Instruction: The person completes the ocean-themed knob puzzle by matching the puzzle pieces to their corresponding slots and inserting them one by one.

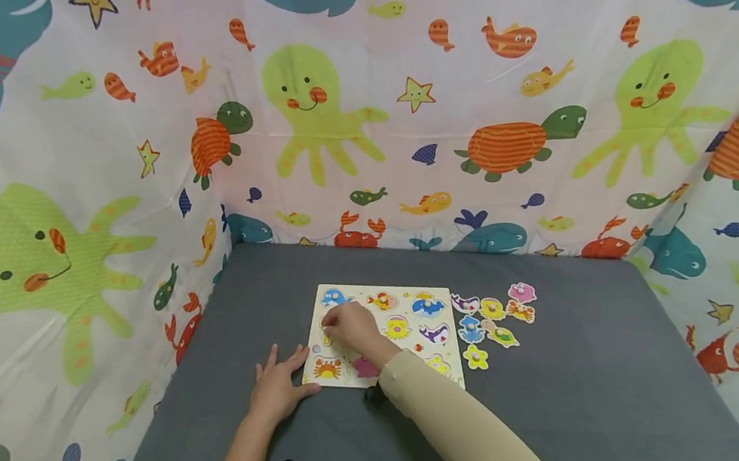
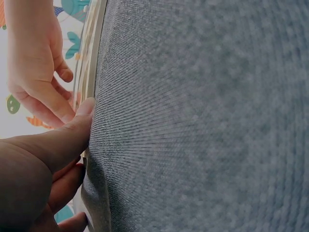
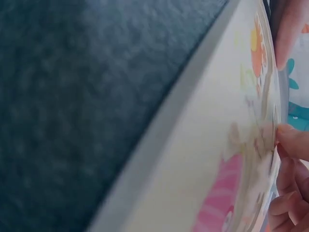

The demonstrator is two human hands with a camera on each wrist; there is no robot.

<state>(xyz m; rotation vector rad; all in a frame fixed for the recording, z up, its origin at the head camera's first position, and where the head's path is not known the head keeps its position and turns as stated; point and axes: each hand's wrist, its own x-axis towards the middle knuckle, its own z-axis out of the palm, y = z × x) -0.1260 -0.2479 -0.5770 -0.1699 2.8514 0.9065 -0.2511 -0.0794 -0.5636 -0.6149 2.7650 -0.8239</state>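
Observation:
A cream wooden peg puzzle board (image 1: 368, 314) with coloured sea-animal shapes lies on the grey cloth. My right hand (image 1: 355, 327) reaches over its left part, thumb and fingertips pinching a small yellowish puzzle piece at the middle slot of the left column. The fingers mostly hide that piece. Seen from the right wrist, the thumb (image 3: 292, 141) and fingertips come together right at the board's surface. My left hand (image 1: 278, 393) rests on the cloth with spread fingers, its thumb and forefinger at the board's near-left corner. Beside that slot, an orange crab shape (image 1: 327, 368) shows on the board.
Several loose puzzle pieces lie right of the board, among them a yellow star (image 1: 476, 357), a blue piece (image 1: 470, 329), a green turtle (image 1: 502, 336) and a pink piece (image 1: 522, 292). A curtain (image 1: 358, 133) printed with sea animals surrounds the grey-covered table (image 1: 598, 372).

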